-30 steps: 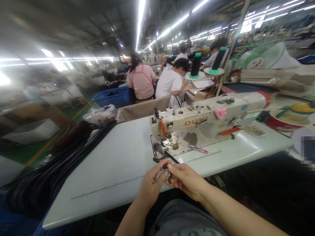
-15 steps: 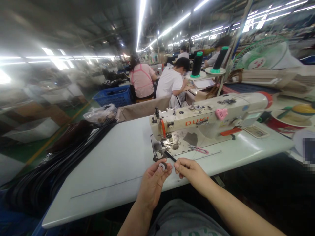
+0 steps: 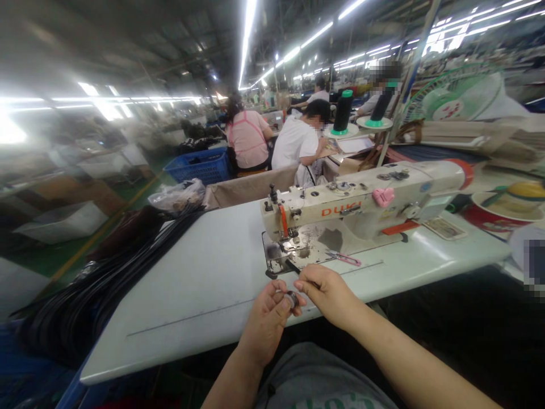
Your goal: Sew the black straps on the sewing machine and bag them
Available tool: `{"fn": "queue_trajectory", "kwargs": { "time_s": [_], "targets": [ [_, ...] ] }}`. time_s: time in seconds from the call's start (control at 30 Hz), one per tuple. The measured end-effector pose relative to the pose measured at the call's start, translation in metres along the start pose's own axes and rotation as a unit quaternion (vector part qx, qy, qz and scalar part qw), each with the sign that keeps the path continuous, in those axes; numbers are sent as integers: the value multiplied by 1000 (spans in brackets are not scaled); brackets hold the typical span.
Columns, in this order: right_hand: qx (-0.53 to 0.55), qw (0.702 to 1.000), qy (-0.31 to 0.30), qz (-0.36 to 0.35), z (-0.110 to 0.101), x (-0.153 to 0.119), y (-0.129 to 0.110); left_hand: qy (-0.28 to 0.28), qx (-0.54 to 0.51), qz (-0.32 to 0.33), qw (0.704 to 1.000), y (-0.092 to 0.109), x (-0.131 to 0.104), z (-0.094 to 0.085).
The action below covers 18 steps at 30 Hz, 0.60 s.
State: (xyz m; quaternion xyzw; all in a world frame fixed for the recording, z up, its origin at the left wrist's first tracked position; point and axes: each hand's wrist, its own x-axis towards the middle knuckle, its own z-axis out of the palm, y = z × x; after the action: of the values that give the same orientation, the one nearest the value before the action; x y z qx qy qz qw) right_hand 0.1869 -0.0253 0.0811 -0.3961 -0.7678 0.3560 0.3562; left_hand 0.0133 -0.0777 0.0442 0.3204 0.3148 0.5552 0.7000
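Between the thumb and fingers of my left hand (image 3: 268, 318) is a small round bobbin (image 3: 292, 299) with a pale face and a dark rim. My right hand (image 3: 330, 295) is closed around a slim black stick-like tool (image 3: 293, 266), whose tip points toward the needle end of the sewing machine (image 3: 315, 213); its kind is unclear. The right fingertips are close beside the bobbin; whether they touch it I cannot tell. Pink-handled thread snips (image 3: 344, 258) lie on the machine bed beyond my right hand.
The pale table (image 3: 191, 284) has a printed ruler along its front. Long black strips (image 3: 128, 272) hang over its left edge. Two black thread cones (image 3: 343, 113) stand behind the machine. A red tub (image 3: 485, 216) is at right. Co-workers sit ahead, near a blue crate (image 3: 200, 167).
My left hand has turned the bobbin and shifted slightly lower and to the right. My right hand has moved a little closer to it, still gripping the black tool.
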Motion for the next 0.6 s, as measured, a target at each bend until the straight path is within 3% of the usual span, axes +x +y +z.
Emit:
{"fn": "queue_trajectory", "kwargs": {
  "time_s": [0.23, 0.43, 0.53, 0.6],
  "targets": [
    [99, 992, 3, 85, -10, -8, 3, -6, 40, 24, 999, -4, -3, -12],
    [96, 983, -6, 155, 9, -11, 14, -55, 73, 80, 993, -4, -2, -10],
    [61, 985, 17, 161, 10, -9, 12, -109, 61, 97, 987, -4, -4, -11],
    [14, 992, 35, 121, 0, -4, 7, -177, 59, 72, 980, -5, -6, -17]
  ]
}}
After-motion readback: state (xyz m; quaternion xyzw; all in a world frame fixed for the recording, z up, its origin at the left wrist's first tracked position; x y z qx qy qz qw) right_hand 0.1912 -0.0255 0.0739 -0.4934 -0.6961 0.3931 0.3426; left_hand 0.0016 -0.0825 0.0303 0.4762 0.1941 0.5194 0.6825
